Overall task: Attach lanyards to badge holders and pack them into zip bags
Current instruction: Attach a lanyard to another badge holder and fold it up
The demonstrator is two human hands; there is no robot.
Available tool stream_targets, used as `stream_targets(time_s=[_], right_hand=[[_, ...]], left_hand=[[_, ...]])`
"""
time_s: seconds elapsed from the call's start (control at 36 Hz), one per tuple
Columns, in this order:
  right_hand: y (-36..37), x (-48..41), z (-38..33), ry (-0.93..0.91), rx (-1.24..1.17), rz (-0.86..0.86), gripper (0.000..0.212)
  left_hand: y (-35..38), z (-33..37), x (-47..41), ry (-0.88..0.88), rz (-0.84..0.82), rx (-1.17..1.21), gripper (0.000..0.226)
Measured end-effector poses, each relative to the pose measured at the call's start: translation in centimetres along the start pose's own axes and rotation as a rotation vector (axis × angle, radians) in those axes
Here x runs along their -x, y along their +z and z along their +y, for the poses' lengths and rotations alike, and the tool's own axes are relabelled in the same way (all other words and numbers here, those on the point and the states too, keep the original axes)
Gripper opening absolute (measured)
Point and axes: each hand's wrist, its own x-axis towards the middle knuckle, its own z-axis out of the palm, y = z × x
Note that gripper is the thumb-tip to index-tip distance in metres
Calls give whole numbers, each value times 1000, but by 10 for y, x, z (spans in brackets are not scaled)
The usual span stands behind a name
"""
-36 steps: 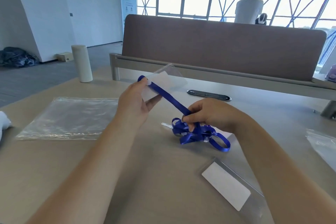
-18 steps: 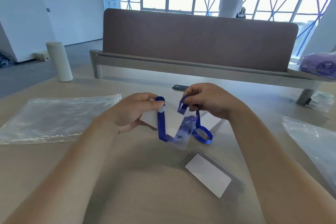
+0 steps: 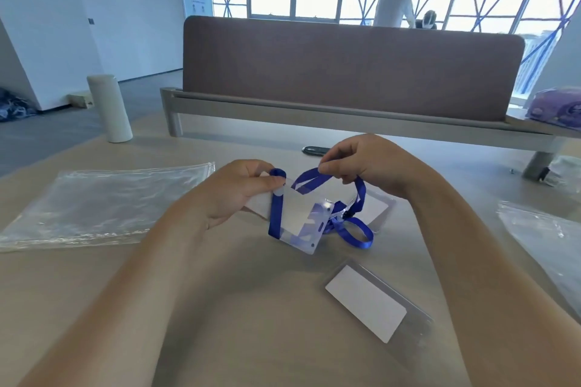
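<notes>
My left hand (image 3: 234, 195) grips a clear badge holder (image 3: 298, 220) with a white card inside, just above the table. A blue lanyard (image 3: 352, 228) is wound round the holder, one strap running down its left side. My right hand (image 3: 367, 163) pinches a stretch of the lanyard above and to the right of the holder. The rest of the strap hangs in loops to the table. A second badge holder (image 3: 367, 302) lies flat in front of my right forearm. A third one (image 3: 377, 207) lies partly under the lanyard loops.
A clear zip bag (image 3: 103, 201) lies flat at the left, another zip bag (image 3: 547, 239) at the right edge. A white cylinder (image 3: 110, 108) stands at the back left. A brown partition (image 3: 345, 69) borders the table's far side, with a purple pack (image 3: 556, 107) at its right.
My left hand lowered the badge holder towards the table. My right hand rose from the bunched lanyard and carried the strap over the holder, so it now wraps it.
</notes>
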Motion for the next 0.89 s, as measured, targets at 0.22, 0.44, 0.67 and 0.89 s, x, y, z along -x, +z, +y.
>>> stream_targets(time_s=[0.22, 0.44, 0.67, 0.89], right_hand=[[7, -7, -9, -51, 100, 161, 2], [9, -2, -35, -158, 95, 258, 1], [20, 0, -47, -148, 105, 183, 10], [38, -3, -48, 52, 166, 104, 31]], left_hand=[[12, 5, 2, 56, 38, -293, 28], [13, 7, 3, 59, 133, -310, 32], [14, 6, 0, 33, 391, -168, 24], [14, 0, -5, 15, 512, -74, 20]])
